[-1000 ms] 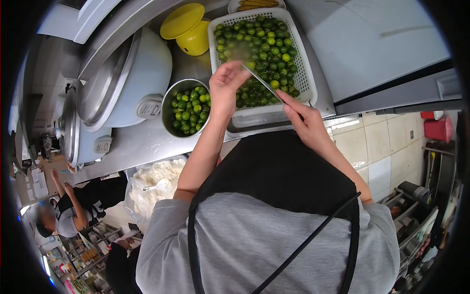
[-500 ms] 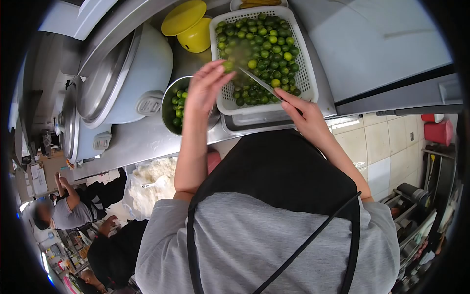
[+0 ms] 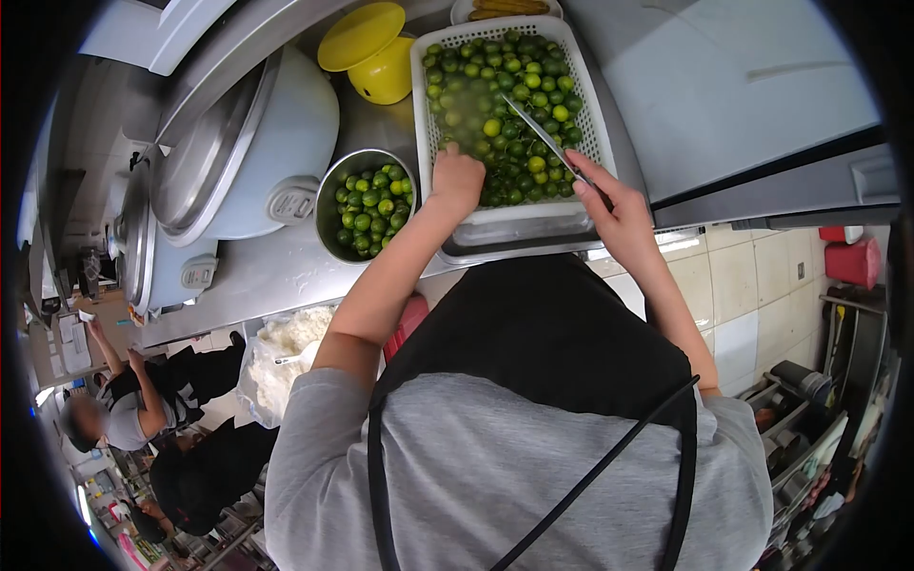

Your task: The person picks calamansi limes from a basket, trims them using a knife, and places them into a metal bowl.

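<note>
Small green calamansi limes, a few of them yellowish, heap up in a white perforated plastic basket. My left hand reaches over the basket's near left part, touching the fruit there; its fingertips are hidden, so what they hold does not show. A knife is gripped in my right hand, its blade slanting up and left above the limes. To the left of the basket, a round steel pot contains more limes.
Beneath the basket is a metal tray on the steel counter. A yellow container and a large rice cooker stand left. Below the counter sits a bag of white stuff. Co-workers are at lower left.
My left hand has gone from holding a lime by the knife tip down into the basket. My right hand and knife have shifted slightly right and down. More of the pot shows.
</note>
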The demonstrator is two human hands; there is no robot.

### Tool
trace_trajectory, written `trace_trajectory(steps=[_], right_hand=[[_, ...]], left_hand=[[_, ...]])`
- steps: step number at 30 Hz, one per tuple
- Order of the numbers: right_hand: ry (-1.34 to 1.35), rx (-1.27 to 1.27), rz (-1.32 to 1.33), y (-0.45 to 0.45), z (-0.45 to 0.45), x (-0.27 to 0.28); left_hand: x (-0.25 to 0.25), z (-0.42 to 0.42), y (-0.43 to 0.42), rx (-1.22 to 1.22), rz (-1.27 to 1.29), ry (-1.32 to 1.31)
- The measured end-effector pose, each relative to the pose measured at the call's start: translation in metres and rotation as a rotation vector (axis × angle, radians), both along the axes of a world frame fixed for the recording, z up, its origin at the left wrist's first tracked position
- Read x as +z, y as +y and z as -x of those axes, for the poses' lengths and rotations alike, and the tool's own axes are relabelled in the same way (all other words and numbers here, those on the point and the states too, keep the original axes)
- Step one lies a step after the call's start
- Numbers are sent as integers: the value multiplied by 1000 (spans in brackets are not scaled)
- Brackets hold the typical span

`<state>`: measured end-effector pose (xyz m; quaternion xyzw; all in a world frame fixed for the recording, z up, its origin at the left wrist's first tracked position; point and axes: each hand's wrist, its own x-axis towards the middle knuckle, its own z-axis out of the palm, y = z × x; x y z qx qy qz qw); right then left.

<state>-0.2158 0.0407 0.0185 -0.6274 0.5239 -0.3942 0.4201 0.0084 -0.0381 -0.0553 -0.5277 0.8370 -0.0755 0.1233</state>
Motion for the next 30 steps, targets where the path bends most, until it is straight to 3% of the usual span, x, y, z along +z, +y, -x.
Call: trace_trajectory(steps=[4, 6, 7, 9, 12, 25, 27, 30], right_hand=[[-48, -40, -38, 6, 3, 4], [-34, -70, -127, 9, 7, 5], [-30, -82, -157, 10, 7, 5], [-58, -75, -158, 12, 4, 2], [-109, -48, -87, 13, -5, -5], [-139, 11, -117, 14, -14, -3], [-118, -26, -89, 12, -9, -5], [-75, -76, -116, 9, 2, -8]], left_hand=[[26, -12, -10, 36, -143, 125], [41, -20, -8, 273, -402, 1169], [45, -21, -5, 270, -406, 1168], [52, -21, 4, 363, -707, 1917], [59, -13, 15, 379, -696, 2131], [60, -18, 18, 427, -696, 2241], [55, -23, 8, 386, -669, 1852], [57, -21, -9, 387, -468, 1666]])
